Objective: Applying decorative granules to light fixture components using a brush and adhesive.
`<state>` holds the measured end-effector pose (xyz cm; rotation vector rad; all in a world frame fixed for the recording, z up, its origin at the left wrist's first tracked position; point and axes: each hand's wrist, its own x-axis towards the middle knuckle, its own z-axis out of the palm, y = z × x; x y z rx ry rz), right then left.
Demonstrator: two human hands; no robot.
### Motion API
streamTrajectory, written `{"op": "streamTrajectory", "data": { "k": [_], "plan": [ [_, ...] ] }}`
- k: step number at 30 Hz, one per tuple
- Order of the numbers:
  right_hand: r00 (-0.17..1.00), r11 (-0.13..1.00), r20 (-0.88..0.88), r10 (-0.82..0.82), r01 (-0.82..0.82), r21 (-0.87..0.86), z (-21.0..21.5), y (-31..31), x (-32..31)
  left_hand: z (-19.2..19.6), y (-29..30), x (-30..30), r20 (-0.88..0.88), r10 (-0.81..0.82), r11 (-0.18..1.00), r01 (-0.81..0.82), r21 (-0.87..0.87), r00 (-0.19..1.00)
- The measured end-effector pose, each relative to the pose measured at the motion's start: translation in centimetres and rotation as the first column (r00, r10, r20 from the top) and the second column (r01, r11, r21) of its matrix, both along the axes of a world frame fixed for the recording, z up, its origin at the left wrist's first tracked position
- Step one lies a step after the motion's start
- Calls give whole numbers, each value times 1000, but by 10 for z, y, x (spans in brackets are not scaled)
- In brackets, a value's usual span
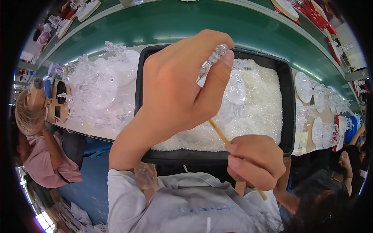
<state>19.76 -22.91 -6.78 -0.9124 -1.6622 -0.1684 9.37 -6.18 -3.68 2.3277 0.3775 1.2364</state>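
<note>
my left hand (178,85) is raised over the black tray (286,101), closed around a clear crystal-like piece (211,62) that i pinch between thumb and fingertips, so the piece sits high above the near-left part of the tray. my right hand (258,161) is curled shut around a thin wooden stick (219,134), down at the near rim of the tray, and the stick slants up and left toward the underside of the clear piece; i cannot tell whether its tip touches the piece, because my left hand covers that spot. the tray is filled with fine white sparkling granules (260,108), and just left of it on the bench (128,128) lies a heap of more clear pieces (97,89); further clear ornaments (322,101) lie to the right. a green belt (186,23) runs along the far side. to do this well, i judge i should keep the piece above the tray so whatever falls lands in the granules, hold it only at its edges so my thumb does not smear the clear faces, and brace my right wrist on the tray's near rim so the stick tip moves in small steady strokes. i would turn the piece with my left fingers rather than chase it with the stick, and press lightly, since the piece looks brittle and slippery.
</note>
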Motion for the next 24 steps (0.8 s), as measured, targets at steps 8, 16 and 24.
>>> {"op": "streamTrajectory", "data": {
  "k": [8, 16, 24],
  "plan": [
    [1000, 999, 10, 6, -6, 51, 0, -1, -2, -6, 3, 3, -16, -55, 972, 50, -228, 998],
    [998, 969, 48, -41, 51, -242, 5, -5, 0, -7, 0, 4, -79, -70, 935, 38, -352, 994],
    [993, 952, 23, -113, 115, -284, 8, -4, -4, -5, 2, 7, -69, -95, 903, 57, -425, 993]
  ]
}}
